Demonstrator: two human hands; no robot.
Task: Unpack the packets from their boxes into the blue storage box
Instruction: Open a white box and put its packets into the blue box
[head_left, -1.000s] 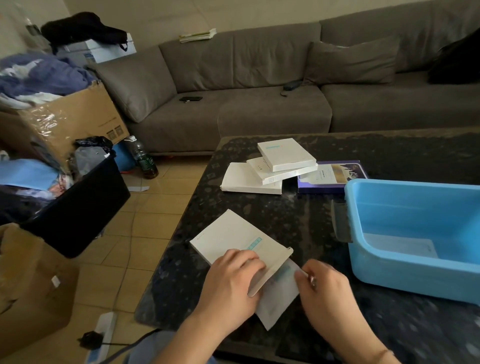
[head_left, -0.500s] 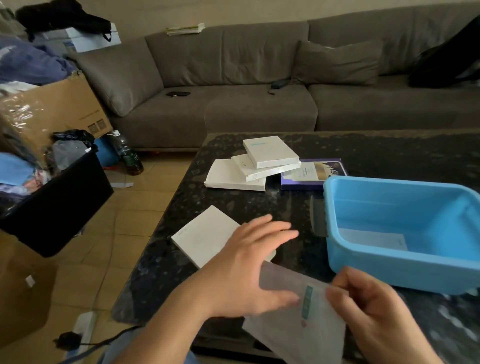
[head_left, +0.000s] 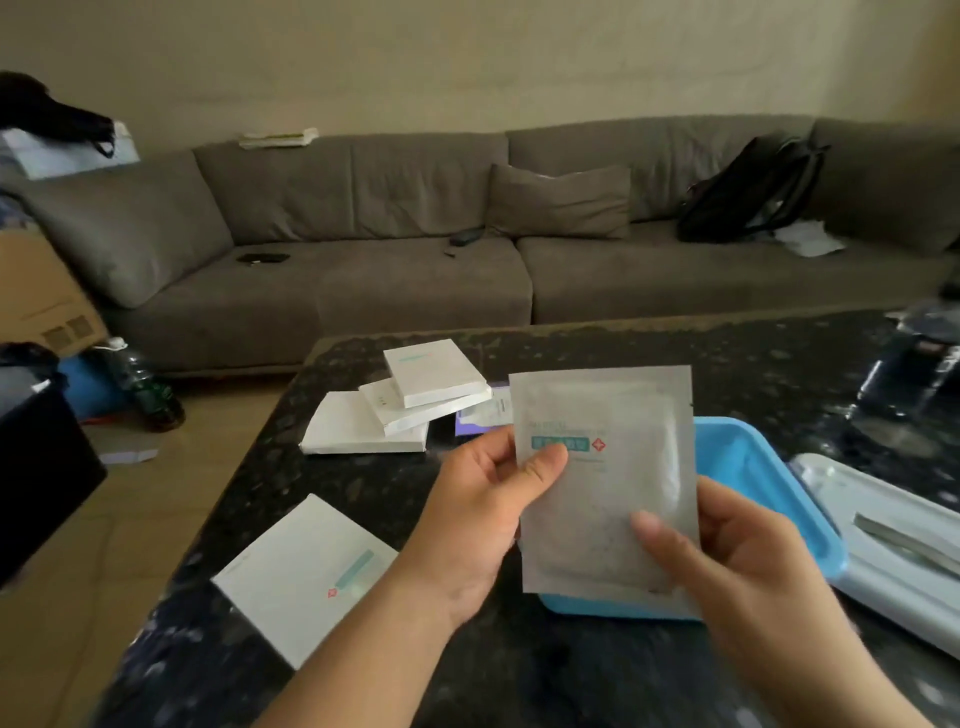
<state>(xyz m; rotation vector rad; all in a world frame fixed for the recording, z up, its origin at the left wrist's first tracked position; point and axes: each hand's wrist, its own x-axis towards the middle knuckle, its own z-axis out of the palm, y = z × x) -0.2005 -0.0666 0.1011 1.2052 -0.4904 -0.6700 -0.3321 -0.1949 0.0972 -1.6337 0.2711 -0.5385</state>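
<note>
Both hands hold one flat grey packet (head_left: 605, 478) upright above the near left corner of the blue storage box (head_left: 763, 483): the left hand (head_left: 483, 514) pinches its left edge under the thumb, and the right hand (head_left: 727, 561) closes on its lower right corner. Its emptied white box (head_left: 306, 574) lies on the tabletop (head_left: 519, 675) to the near left, with a stack of white boxes (head_left: 400, 410) farther off. This looks like the transfer step; next, the packet needs tipping flat, lowering into the storage box and letting go.
</note>
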